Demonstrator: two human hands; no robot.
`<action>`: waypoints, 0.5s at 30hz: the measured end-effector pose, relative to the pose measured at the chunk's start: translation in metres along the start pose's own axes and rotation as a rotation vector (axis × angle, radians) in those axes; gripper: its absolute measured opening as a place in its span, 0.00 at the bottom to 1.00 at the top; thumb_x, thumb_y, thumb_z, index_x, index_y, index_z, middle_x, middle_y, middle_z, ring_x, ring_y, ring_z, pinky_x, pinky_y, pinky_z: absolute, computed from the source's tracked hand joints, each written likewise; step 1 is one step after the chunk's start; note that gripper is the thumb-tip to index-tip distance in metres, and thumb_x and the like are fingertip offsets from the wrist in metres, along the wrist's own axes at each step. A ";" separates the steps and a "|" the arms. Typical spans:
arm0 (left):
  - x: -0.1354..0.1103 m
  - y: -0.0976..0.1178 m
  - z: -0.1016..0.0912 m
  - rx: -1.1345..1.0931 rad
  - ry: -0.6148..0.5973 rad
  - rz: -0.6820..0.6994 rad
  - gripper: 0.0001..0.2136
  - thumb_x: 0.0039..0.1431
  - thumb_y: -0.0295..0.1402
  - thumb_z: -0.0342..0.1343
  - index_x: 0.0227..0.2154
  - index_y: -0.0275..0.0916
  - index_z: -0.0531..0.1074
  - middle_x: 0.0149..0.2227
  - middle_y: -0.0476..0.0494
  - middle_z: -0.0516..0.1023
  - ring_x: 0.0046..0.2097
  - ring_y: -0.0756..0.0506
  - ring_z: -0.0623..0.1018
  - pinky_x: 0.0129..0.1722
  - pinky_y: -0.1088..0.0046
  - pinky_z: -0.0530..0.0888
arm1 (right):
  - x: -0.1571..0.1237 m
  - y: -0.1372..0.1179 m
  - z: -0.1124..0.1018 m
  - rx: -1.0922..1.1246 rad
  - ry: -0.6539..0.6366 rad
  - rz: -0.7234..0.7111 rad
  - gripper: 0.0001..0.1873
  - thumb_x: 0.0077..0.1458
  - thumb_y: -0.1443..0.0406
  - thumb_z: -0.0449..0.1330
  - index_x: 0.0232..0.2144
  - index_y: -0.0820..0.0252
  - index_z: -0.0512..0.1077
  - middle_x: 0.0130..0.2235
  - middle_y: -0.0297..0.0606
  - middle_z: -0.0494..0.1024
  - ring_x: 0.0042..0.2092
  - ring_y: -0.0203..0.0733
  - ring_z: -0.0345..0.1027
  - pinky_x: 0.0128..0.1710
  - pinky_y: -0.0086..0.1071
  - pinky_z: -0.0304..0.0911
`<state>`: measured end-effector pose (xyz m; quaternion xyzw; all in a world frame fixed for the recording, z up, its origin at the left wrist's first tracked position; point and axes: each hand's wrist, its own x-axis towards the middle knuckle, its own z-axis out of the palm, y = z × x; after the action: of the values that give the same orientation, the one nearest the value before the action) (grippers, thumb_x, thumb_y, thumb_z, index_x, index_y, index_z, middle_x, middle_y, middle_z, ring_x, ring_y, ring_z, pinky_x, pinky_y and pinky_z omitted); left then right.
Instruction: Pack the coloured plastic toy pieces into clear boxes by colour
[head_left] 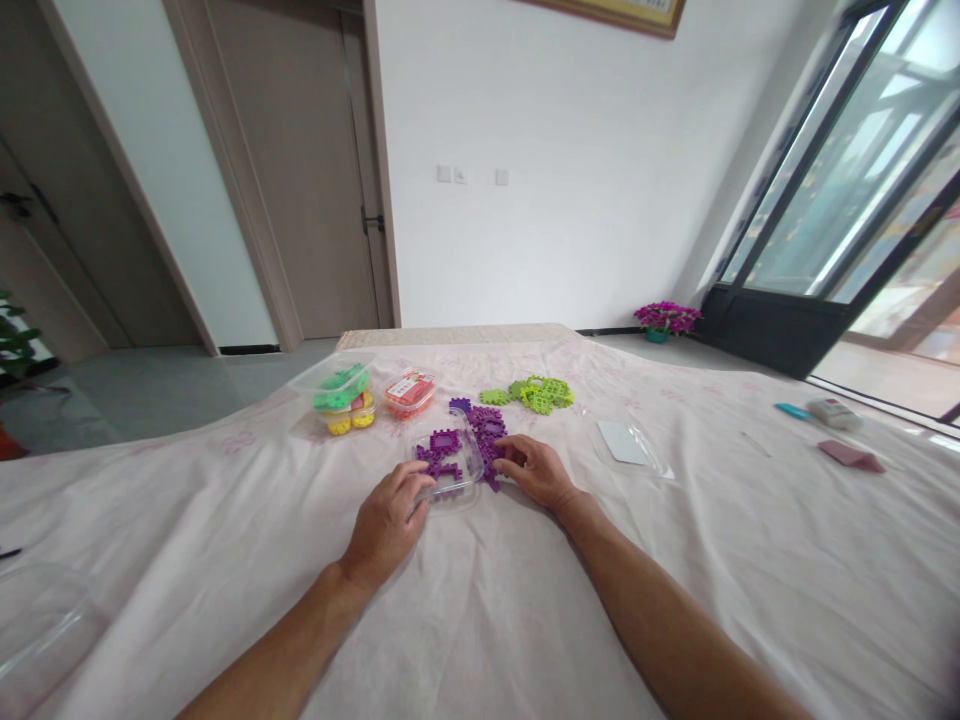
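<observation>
A clear plastic container [475, 452] sits on the cloth with several purple notched puzzle pieces [444, 441] inside. At its left near corner, my left hand [388, 518] has its fingers curled over the rim. More purple notched pieces [488, 425] lie in a pile along the container's right side. My right hand [537, 470] is at that pile, thumb and fingers closed together on a purple piece mostly hidden by the fingertips. Behind the pile are loose lime-green notched pieces [546, 394].
Stacked clear boxes with green pieces [345, 385] and yellow pieces [351, 417] stand left, beside a box of orange-red pieces [410, 393]. To the right lie a clear lid with a white card [621, 442], a pink cloth [850, 456] and another clear container [45, 635] at far left.
</observation>
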<state>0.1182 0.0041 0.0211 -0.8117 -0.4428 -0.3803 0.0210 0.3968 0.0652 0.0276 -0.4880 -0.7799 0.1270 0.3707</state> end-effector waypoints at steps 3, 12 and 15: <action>0.000 0.000 0.000 0.001 0.005 0.003 0.13 0.55 0.21 0.52 0.40 0.44 0.71 0.49 0.44 0.74 0.51 0.44 0.76 0.52 0.64 0.74 | 0.000 -0.005 0.000 -0.036 -0.023 -0.023 0.16 0.51 0.57 0.64 0.42 0.53 0.77 0.32 0.33 0.77 0.31 0.37 0.68 0.33 0.29 0.62; -0.001 -0.003 0.002 -0.012 -0.019 -0.013 0.13 0.54 0.21 0.52 0.40 0.43 0.71 0.49 0.44 0.74 0.51 0.44 0.76 0.52 0.65 0.74 | -0.001 -0.003 0.004 -0.100 -0.021 -0.028 0.13 0.53 0.65 0.58 0.42 0.56 0.76 0.34 0.35 0.77 0.33 0.37 0.68 0.36 0.29 0.62; -0.001 -0.004 0.002 -0.014 -0.019 -0.018 0.13 0.54 0.21 0.53 0.40 0.43 0.71 0.50 0.45 0.74 0.51 0.44 0.76 0.52 0.65 0.74 | -0.001 -0.007 0.003 -0.132 -0.044 -0.036 0.13 0.55 0.64 0.58 0.42 0.56 0.76 0.36 0.35 0.77 0.33 0.36 0.69 0.36 0.28 0.61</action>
<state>0.1165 0.0063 0.0176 -0.8113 -0.4478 -0.3758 0.0076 0.3903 0.0615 0.0291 -0.4944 -0.8032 0.0795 0.3227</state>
